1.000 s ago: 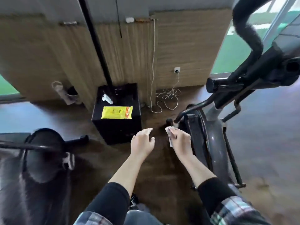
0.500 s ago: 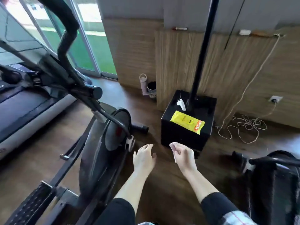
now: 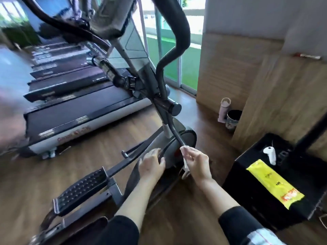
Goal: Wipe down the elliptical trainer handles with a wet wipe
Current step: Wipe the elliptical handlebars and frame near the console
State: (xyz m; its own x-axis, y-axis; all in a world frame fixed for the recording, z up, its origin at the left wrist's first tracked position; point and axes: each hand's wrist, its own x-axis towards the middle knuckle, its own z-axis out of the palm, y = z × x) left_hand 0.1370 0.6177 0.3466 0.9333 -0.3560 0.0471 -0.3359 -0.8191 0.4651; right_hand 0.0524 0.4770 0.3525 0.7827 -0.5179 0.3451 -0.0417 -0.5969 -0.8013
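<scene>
In front of the elliptical trainer (image 3: 155,138), low over the wooden floor (image 3: 99,156), both hands hover with nothing wiped yet. The right hand (image 3: 196,163) pinches a folded wet wipe (image 3: 184,159) between thumb and fingertips, the white strip hanging down below the grip. The left hand (image 3: 152,165) is relaxed, its fingers loosely extended and holding nothing, just above the dark flywheel housing (image 3: 178,149).

The padded handle (image 3: 180,30) rises well above the hands, and a second one (image 3: 58,22) sweeps off to the upper left. The reach upward looks like the main risk: the wipe is held only by a fingertip pinch, so it may slip or fold on itself once dragged along the grippy padding, leaving stretches untouched. Spreading it flat across the palm first would probably help. The handles likely swing on their pivot (image 3: 174,107), so pressing on one could push it away and move the pedal (image 3: 83,190) near the person's legs; the free left hand could steady the bar. The picture is blurred, so the wipe's dampness cannot be judged. The yellow wipe packet (image 3: 272,181) lies on a black box (image 3: 247,174) to the right, within reach if a fresh sheet is needed.
</scene>
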